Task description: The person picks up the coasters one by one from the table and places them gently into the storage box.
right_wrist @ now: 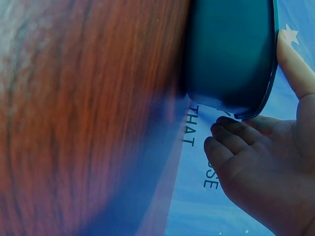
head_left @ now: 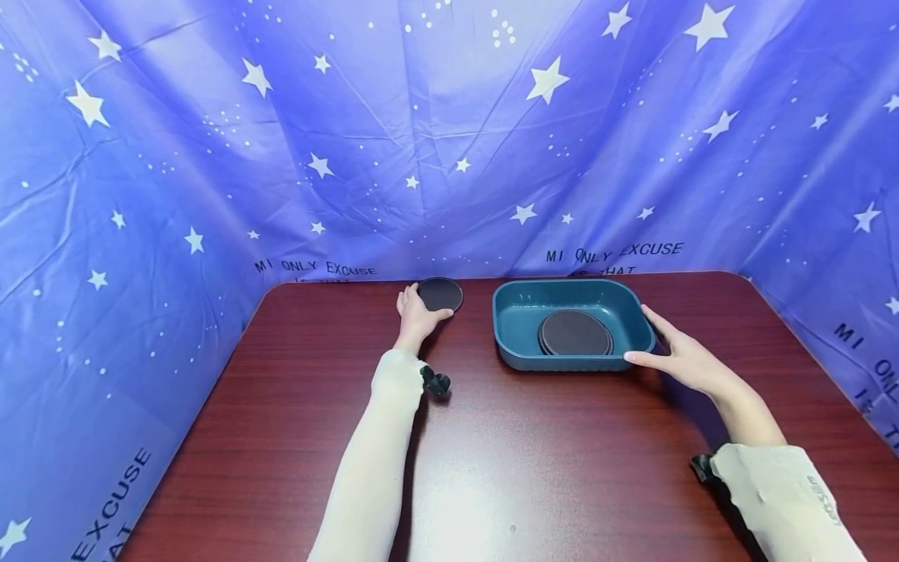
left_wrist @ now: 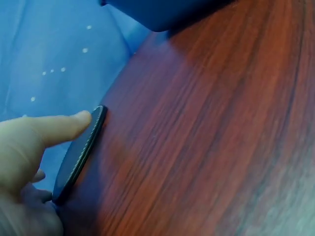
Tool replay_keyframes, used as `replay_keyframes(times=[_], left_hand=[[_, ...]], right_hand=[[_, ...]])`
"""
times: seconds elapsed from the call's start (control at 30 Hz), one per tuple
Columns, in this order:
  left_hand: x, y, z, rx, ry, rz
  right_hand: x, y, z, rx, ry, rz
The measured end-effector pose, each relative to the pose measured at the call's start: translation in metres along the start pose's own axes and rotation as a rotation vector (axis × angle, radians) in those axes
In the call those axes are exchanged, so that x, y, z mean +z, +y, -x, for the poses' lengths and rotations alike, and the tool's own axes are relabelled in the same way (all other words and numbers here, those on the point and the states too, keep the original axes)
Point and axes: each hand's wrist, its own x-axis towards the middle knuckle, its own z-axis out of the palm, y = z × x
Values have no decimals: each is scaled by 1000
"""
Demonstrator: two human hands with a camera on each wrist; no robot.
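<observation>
A round dark coaster [head_left: 442, 295] with pale edge stitching is near the table's back edge. My left hand [head_left: 417, 316] holds it by the rim, the thumb on the near right side and the fingers at the left. In the left wrist view, the thumb lies against the coaster [left_wrist: 81, 152]. To the right stands a teal rectangular box [head_left: 555, 363] without a lid; several like coasters [head_left: 576, 333] lie stacked inside. My right hand [head_left: 684, 359] grips the box's right end, thumb at the front corner and fingers farther back, as the box wall [right_wrist: 231, 54] in the right wrist view also shows.
The reddish-brown wooden table [head_left: 506, 460] ends just behind the box and the held coaster. Blue cloth [head_left: 421, 140] with white stars and lettering hangs behind it and at both sides. A dark wrist device [head_left: 435, 382] sits on each sleeve.
</observation>
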Motion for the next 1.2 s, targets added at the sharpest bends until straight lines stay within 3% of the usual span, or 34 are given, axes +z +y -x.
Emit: replay_keyframes(times=[0.2, 0.53, 0.77, 1.2], left_hand=[[5, 7, 1, -11, 20, -71], [7, 5, 5, -38, 85, 11], [-1, 7, 10, -29, 41, -15], [-21, -2, 10, -110, 38, -6]], right_hand=[[0, 0, 1, 0, -2, 3], [-1, 2, 0, -4, 3, 1], [-1, 2, 0, -1, 3, 0], [-1, 0, 1, -14, 5, -1]])
